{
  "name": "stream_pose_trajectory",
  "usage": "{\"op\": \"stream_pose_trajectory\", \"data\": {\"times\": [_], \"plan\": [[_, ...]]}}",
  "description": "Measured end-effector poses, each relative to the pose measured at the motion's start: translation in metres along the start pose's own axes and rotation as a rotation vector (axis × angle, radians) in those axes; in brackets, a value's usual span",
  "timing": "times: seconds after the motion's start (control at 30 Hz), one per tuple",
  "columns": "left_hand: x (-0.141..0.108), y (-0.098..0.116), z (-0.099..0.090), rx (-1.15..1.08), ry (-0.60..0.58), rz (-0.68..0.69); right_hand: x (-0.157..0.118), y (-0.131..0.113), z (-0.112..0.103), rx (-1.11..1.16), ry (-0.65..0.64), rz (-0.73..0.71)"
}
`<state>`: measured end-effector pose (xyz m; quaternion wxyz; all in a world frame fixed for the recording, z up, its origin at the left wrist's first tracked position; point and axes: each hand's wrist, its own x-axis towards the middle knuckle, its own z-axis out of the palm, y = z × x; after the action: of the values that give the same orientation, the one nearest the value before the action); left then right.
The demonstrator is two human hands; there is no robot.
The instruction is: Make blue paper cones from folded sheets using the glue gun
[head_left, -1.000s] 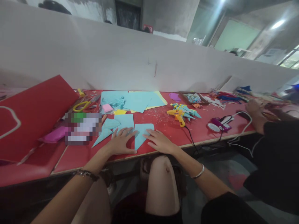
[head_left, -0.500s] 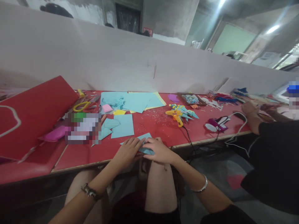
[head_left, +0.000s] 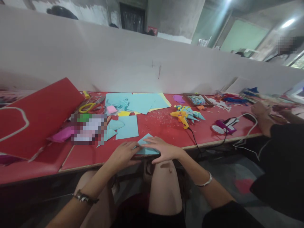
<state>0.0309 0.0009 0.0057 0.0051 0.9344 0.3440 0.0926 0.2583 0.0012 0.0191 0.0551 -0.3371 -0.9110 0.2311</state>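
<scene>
A folded piece of light-blue paper lies at the front edge of the red table, its peak pointing away from me. My left hand rests at the paper's left side, fingers stretched out and fingertips at its edge. Over the right part of the paper lies my right hand, thumb apart from the extended fingers, covering some of the sheet. Just beyond and to the left are a flat light-blue square and some folded blue pieces.
A yellow glue gun lies beside blue-and-yellow paper spikes, its cord hanging over the edge. Larger blue sheets, yellow-handled scissors, a brown tray and a purple device are around. A co-worker's arm is at right.
My hands have moved apart, the left one drawing back leftward. More of the folded blue paper shows between them. The view has shifted slightly.
</scene>
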Motion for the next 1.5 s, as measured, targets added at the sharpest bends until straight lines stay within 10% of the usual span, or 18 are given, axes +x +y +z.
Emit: {"op": "stream_pose_trajectory", "data": {"times": [0.47, 0.73, 1.13, 1.5], "plan": [[-0.004, 0.018, 0.011, 0.1, 0.136, -0.123, -0.001, -0.033, 0.0, -0.262, 0.16, 0.176], [-0.006, 0.013, -0.011, -0.307, 0.376, -0.279, 0.005, -0.029, -0.003, 0.053, 0.597, -0.082], [-0.01, -0.006, 0.003, -0.127, 0.179, -0.131, 0.015, -0.017, 0.023, -0.479, 0.41, 0.123], [-0.007, -0.001, 0.017, -0.065, 0.12, -0.15, 0.014, 0.014, 0.025, 0.02, 0.378, -0.019]]}}
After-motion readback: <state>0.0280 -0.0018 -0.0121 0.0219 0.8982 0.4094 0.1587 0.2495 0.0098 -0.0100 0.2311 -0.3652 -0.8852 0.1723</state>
